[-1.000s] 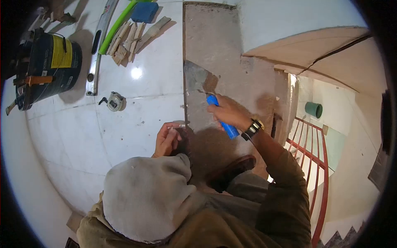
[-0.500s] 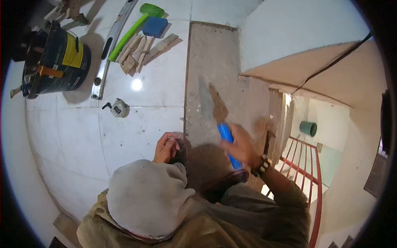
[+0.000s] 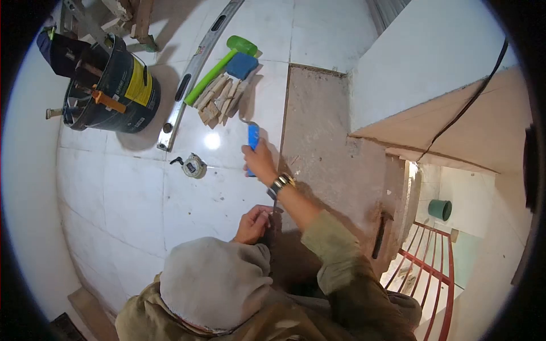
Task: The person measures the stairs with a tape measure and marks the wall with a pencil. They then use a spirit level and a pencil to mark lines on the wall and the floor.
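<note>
My right hand [image 3: 261, 161], with a watch on its wrist, is closed around the blue handle of a trowel [image 3: 253, 135] over the white tiles. The trowel's blade reaches toward the wooden pieces [image 3: 219, 99] and is mostly hard to see. My left hand [image 3: 253, 224] is low at the edge between the tiles and the bare cement strip [image 3: 318, 122]. Its fingers are drawn together, and what they hold, if anything, is too small to name. A tape measure [image 3: 194, 166] lies left of my right hand.
A black bucket [image 3: 128, 99] with tools stands at the left, beside a long level [image 3: 187, 82]. A green mallet [image 3: 210, 80] and a blue block [image 3: 242, 66] lie near the wood. A hammer [image 3: 380, 236] rests on the cement at right, near red railings [image 3: 426, 266].
My right hand has moved left with the trowel, from over the cement to over the tiles. The view has shifted, so the floor and objects appear lower and further right.
</note>
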Demonstrator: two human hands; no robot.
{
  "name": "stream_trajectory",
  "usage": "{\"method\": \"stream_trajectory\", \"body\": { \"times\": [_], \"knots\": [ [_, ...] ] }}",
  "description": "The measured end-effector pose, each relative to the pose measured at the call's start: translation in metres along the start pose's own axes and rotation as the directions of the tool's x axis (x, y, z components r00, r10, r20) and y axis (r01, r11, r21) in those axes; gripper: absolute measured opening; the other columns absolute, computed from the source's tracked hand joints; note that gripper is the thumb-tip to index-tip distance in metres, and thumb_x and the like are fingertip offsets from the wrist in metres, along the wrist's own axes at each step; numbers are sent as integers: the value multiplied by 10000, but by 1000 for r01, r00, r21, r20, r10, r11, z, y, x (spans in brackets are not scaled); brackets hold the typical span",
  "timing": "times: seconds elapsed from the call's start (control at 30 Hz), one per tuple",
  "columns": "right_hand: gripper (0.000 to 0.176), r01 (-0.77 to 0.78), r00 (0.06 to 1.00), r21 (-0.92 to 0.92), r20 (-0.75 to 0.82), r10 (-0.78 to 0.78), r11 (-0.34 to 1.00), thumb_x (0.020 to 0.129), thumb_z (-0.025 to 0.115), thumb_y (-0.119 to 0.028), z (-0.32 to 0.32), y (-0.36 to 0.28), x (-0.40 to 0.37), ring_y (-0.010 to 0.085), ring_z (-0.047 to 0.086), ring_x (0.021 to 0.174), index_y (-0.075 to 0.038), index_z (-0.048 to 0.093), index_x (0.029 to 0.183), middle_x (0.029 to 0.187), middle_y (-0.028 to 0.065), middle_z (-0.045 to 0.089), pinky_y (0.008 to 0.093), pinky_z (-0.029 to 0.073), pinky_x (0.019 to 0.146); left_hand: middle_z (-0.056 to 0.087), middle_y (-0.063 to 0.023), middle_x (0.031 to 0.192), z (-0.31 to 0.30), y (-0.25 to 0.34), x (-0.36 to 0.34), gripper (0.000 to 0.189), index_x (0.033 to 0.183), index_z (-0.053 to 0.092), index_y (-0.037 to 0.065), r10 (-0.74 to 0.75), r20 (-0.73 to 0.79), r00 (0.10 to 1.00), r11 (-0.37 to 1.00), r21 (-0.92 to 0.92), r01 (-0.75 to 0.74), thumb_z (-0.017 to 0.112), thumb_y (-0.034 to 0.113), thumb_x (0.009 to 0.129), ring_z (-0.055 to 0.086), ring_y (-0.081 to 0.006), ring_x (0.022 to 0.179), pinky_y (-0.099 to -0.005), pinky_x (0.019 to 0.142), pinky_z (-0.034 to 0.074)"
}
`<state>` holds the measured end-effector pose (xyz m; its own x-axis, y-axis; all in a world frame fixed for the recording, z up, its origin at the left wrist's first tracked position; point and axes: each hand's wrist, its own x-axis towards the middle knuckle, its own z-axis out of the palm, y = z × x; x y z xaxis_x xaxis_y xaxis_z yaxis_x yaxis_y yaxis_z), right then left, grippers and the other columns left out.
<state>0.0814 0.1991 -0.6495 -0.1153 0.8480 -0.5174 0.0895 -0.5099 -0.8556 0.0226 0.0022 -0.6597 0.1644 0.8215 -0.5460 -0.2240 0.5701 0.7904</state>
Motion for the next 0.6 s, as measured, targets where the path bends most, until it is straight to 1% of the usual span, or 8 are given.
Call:
{"method": "stream_trajectory", "body": {
  "times": [0.07,0.17,0.23,0.33,0.37,0.47,0.5,0.6],
  "knots": [
    [372,32,999,-20,5,-32,999,877,583,-196,23,-10,18,293,656,509,56,396,1078,765,228,647,409,550,455,553,5,700,3,6,-3,232,1122,609,73,29,20,999,997,74,-30,486,241,1022,413,-40,499,-202,460,328],
    [399,72,997,-129,13,-71,989,875,577,-214,41,-20,41,365,675,590,68,393,1088,817,288,651,452,566,526,558,5,722,2,8,-5,228,1133,606,72,-6,9,1000,998,68,6,488,231,1020,419,-39,522,-205,474,334],
    [420,115,992,-255,77,-98,960,873,577,-231,40,-19,56,412,679,657,75,399,1098,855,315,652,476,573,593,563,4,728,3,8,-5,225,1138,604,70,-17,5,1000,997,69,17,488,222,1019,424,-39,524,-205,474,333],
    [439,165,986,-330,37,-162,929,872,574,-260,25,-31,55,454,669,749,68,410,1115,872,330,648,504,562,675,568,3,727,3,10,-4,225,1141,603,63,-18,4,1000,998,60,18,485,210,1018,427,-39,516,-205,470,329],
    [434,96,995,-296,-7,-102,950,881,564,-269,21,-37,47,466,660,798,62,417,1120,882,334,646,522,543,712,569,3,726,3,10,-5,228,1141,603,59,-10,10,1000,999,49,10,482,207,1019,427,-39,512,-204,469,327],
    [440,112,966,-261,-196,-166,959,892,550,-284,29,-2,68,481,649,794,63,415,1125,872,323,651,539,526,716,572,3,730,-1,4,-4,238,1147,605,47,15,30,999,999,50,-16,473,199,1019,423,-40,505,-202,469,324],
    [489,127,950,-347,-226,-215,929,895,549,-266,24,-12,58,492,637,820,82,387,1199,898,328,647,542,512,753,573,3,733,-2,3,-3,242,1149,606,43,20,39,999,998,58,-22,471,196,1019,421,-40,502,-201,470,323],
    [565,256,897,-333,-270,-352,908,881,560,-209,20,-21,75,485,621,907,106,326,1288,991,371,611,541,490,819,576,2,737,-3,0,-4,254,1155,613,39,21,44,999,1000,-7,-21,460,186,1015,419,-43,501,-200,473,326]
  ]
}}
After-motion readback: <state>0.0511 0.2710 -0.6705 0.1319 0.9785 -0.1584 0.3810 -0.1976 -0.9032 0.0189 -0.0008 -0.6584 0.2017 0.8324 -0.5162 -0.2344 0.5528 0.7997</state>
